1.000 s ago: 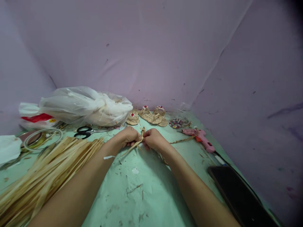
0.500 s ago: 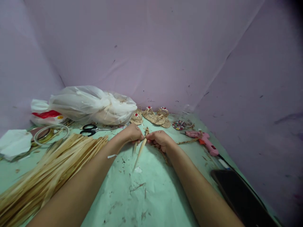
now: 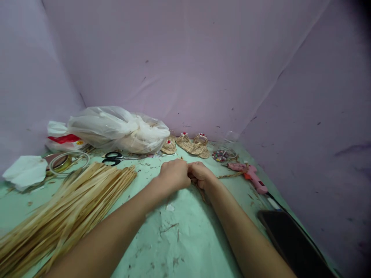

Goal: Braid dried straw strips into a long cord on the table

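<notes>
My left hand [image 3: 175, 173] and my right hand [image 3: 199, 173] meet over the middle of the green table, fingers closed and touching. Between them is a braided fiber cord, mostly hidden by the hands. A brown stretch of the braided cord [image 3: 202, 193] hangs below my right hand, and another length of cord [image 3: 232, 175] shows to its right by the glue gun. The pale strip ends are covered by my left hand. A bundle of dry, straw-coloured fiber strips [image 3: 75, 208] lies left of my left forearm.
Black-handled scissors [image 3: 113, 158], tape rolls [image 3: 69, 162] and a stuffed plastic bag [image 3: 116, 129] lie back left. Small woven slippers [image 3: 189, 144] and beads [image 3: 220, 154] sit along the back. A pink glue gun [image 3: 251, 173] and a dark phone-like slab [image 3: 292, 239] are at right.
My left hand has moved right and rolled over against my right hand, covering the pale strips that hung between them. The view has shifted slightly.
</notes>
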`<state>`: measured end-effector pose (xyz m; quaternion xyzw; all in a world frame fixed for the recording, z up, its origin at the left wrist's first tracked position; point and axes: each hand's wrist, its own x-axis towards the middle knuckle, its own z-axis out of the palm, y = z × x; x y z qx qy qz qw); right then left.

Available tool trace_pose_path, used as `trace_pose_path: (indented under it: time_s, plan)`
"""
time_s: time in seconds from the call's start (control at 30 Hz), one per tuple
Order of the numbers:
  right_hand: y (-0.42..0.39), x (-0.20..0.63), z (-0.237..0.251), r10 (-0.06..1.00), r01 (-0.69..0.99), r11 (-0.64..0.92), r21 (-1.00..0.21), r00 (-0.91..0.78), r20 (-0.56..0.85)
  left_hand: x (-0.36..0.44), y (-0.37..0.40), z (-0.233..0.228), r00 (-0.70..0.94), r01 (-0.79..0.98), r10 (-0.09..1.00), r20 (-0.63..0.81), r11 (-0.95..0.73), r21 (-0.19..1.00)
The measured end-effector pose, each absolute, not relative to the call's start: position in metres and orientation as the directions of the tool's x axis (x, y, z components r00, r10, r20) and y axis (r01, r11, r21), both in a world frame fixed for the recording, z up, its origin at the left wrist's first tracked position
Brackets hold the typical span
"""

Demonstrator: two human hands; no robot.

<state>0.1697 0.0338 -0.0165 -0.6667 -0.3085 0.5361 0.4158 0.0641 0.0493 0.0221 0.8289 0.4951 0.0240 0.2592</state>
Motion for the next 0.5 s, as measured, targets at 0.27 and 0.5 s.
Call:
trace_pose_path:
  time_s: [0.27, 0.5]
  plan:
    - [0.037, 0.181, -0.018, 0.874, 0.004, -0.479, -0.878, 0.094, -0.477, 0.051, 0.087, 0.017, 0.384, 0.523, 0.761, -0.523, 0.288, 0.802]
    - [0.036, 0.180, -0.020, 0.914, 0.231, -0.404, -0.885, 0.131, -0.383, 0.063, 0.081, -0.002, 0.444, 0.581, 0.685, -0.578, 0.271, 0.768]
